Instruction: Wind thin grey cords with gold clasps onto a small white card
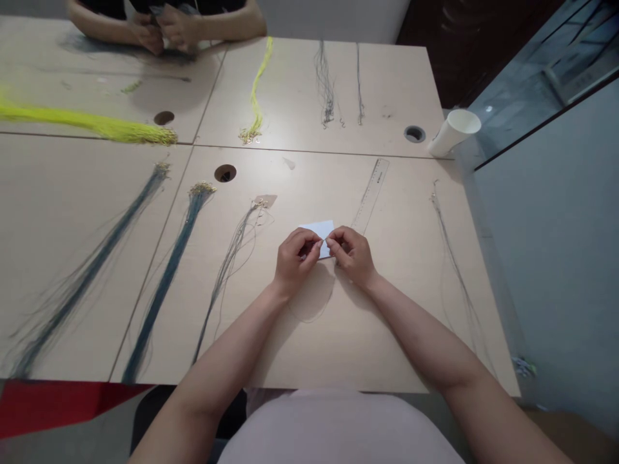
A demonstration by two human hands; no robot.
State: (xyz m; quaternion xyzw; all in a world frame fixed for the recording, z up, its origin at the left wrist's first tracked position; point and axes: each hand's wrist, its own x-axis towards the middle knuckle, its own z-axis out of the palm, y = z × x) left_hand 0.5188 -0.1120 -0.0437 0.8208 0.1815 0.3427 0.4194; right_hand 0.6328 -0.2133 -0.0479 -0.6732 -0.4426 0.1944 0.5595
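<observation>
My left hand point(296, 253) and my right hand point(351, 253) meet over the middle of the wooden table point(387, 309), fingertips pinched together above a small white card point(320, 231). Both hands are closed in a pinch. A fine thread loop point(312, 309) hangs from the pinch and curves back toward me on the table. Whether the fingers grip the thread, the card or both I cannot make out.
A clear ruler point(371, 193) lies just right of the card. Bundles of dark blue-grey threads point(167, 277) fan across the left, yellow threads point(91, 122) further back, thin grey strands point(459, 277) on the right. A paper cup point(453, 132) lies tipped at the right edge. Another person's hands point(164, 29) work across the table.
</observation>
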